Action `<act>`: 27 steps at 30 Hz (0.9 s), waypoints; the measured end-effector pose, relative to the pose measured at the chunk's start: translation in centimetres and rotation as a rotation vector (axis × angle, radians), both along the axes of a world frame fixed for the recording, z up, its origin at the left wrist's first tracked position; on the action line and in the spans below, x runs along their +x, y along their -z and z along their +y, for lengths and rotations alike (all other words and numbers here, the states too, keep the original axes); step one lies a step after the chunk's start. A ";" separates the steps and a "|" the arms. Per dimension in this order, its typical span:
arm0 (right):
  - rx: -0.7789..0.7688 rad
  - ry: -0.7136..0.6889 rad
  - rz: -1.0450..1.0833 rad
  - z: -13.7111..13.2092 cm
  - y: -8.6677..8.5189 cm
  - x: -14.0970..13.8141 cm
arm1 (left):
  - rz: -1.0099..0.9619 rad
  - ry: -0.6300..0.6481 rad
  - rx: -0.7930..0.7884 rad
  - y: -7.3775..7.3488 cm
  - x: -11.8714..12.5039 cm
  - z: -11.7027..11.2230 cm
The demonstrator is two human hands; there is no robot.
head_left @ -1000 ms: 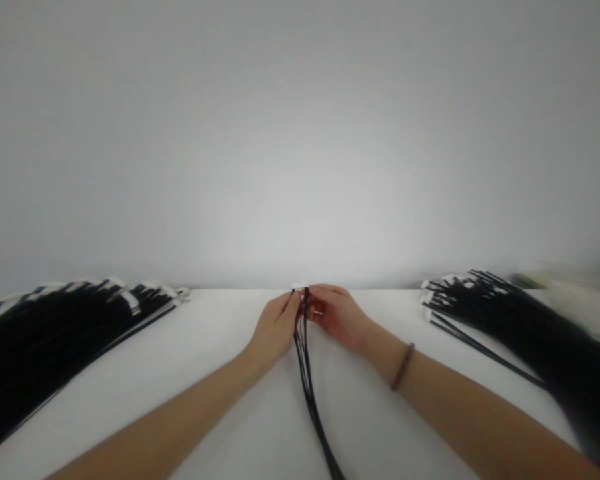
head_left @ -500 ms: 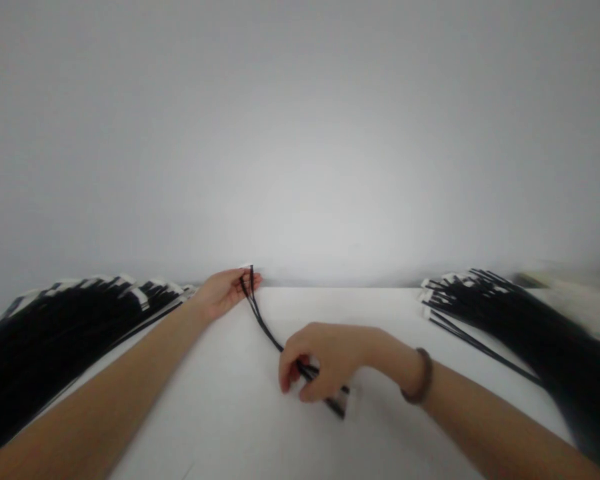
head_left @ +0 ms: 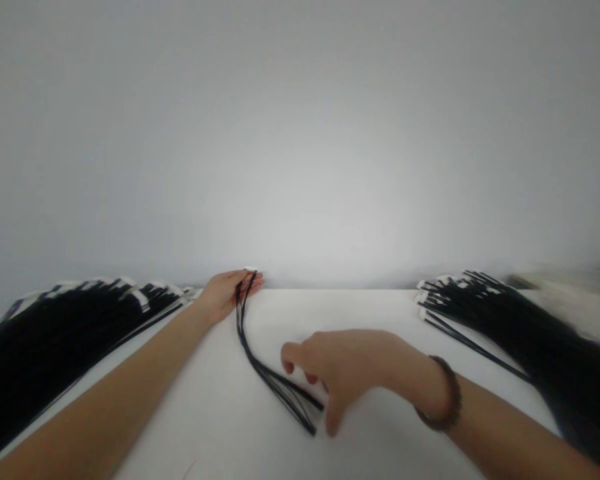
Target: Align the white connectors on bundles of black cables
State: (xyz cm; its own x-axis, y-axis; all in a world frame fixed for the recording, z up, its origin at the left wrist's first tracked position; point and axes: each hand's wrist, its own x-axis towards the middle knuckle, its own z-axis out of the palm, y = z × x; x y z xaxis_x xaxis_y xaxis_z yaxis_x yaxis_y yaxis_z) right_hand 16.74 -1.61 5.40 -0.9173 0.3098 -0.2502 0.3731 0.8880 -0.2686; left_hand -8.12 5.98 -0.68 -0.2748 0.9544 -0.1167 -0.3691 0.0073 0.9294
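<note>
My left hand (head_left: 224,295) reaches to the table's far edge and holds a black wire harness (head_left: 249,351) near its white connector (head_left: 251,269). The harness's thin black wires hang from those fingers and curve down toward me across the white table. Its near end splits into two dark tips beside my right hand (head_left: 355,363). That hand is open, thumb and fingers apart, just above and right of the split wires. Whether a fingertip touches them I cannot tell.
A large pile of black wire harnesses (head_left: 45,353) with white connectors lies on the left. Another pile (head_left: 525,333) is on the right, a few wires set apart along its near side. Pale, blurred material (head_left: 580,300) sits behind it. A plain wall (head_left: 300,133) rises behind the white table (head_left: 220,413).
My right hand has let go of the wires, opened and moved slightly right. The harness's near end has swung left and down. My left hand keeps its hold at the connector end.
</note>
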 end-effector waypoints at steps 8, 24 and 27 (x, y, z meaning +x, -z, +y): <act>-0.054 -0.240 0.174 -0.4 0.9 -1.1 | 0.027 -0.054 0.012 0.4 0.2 -0.1; -0.338 -0.295 0.515 -1.9 1.4 -2.8 | 0.044 -0.074 0.051 0.0 0.6 -0.5; -0.675 0.113 0.802 0.2 1.0 -2.8 | 0.100 -0.102 0.088 0.0 1.5 -0.9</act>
